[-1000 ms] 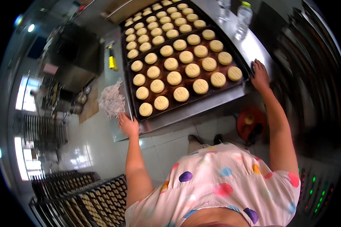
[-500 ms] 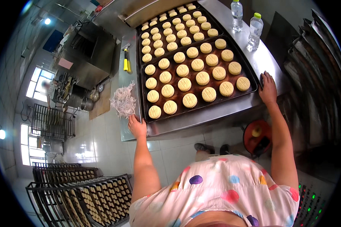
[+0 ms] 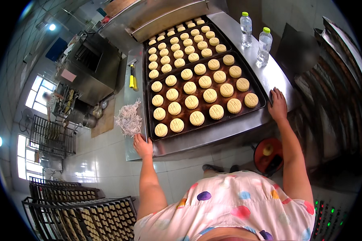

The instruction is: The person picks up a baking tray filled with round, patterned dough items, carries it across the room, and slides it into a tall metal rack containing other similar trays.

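A dark baking tray (image 3: 241, 95) of round, pale yellow pastries with fluted edges and stamped tops lies on the steel table (image 3: 181, 145). Behind it, a second tray (image 3: 221, 40) holds more of the same pastries, running back toward a metal opening. My left hand (image 3: 144, 145) rests at the table's near left edge by the tray's corner, fingers stretched out, holding nothing. Just beyond it is a frayed, whitish stringy rag (image 3: 128, 118). My right hand (image 3: 278, 105) lies with fingers spread on the tabletop beside the tray's near right corner, also without anything in it.
Two clear water bottles (image 3: 264, 47) with green caps stand at the right. A yellow-handled scraper (image 3: 132, 76) lies at the left. Dark trays (image 3: 330, 88) lean upright at right. Below the table is a red stool (image 3: 265, 160). Loaded racks (image 3: 104, 219) stand lower left; a person (image 3: 51, 102) is far left.
The view has tilted, so the table and trays sit slightly lower and further left. Both hands keep their places on the table's edge; nothing has been picked up.
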Motion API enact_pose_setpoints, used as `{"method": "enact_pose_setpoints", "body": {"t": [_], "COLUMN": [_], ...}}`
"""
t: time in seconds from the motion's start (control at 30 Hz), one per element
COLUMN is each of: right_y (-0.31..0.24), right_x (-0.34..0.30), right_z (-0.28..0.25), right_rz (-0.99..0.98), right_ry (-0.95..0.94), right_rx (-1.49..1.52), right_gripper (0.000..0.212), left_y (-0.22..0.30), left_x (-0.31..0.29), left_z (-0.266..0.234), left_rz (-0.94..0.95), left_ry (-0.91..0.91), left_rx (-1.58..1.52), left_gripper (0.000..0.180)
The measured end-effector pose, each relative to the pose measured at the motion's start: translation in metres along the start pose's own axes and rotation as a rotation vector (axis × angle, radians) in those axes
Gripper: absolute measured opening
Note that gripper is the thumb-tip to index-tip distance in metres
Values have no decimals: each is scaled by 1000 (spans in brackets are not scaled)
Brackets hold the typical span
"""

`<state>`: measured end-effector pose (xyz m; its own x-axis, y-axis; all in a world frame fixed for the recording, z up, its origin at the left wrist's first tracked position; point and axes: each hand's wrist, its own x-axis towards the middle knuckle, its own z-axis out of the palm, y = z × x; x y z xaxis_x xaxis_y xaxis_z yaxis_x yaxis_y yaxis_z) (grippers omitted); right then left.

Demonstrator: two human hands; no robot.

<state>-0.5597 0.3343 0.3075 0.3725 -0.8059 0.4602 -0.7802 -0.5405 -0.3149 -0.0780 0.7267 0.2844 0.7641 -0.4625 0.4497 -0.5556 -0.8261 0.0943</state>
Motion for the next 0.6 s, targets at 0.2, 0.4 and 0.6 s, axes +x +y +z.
{"method": "enact_pose_setpoints", "body": {"t": [0.2, 0.4, 0.6], "right_y": [-1, 0, -6], "right_x": [-4, -7, -9], "right_z": [-2, -1, 2], "right_rz": [-17, -22, -29], "right_ry": [11, 19, -9], "right_rx": [-10, -8, 13], "right_gripper": [50, 52, 53], "left_y": [-2, -1, -12], "left_x": [-3, -2, -7], "left_z": [0, -2, -7], "left_rz": [-3, -26, -32], "left_ry": [2, -9, 3], "left_rx": [3, 9, -25], "left_gripper": [61, 62, 61]}}
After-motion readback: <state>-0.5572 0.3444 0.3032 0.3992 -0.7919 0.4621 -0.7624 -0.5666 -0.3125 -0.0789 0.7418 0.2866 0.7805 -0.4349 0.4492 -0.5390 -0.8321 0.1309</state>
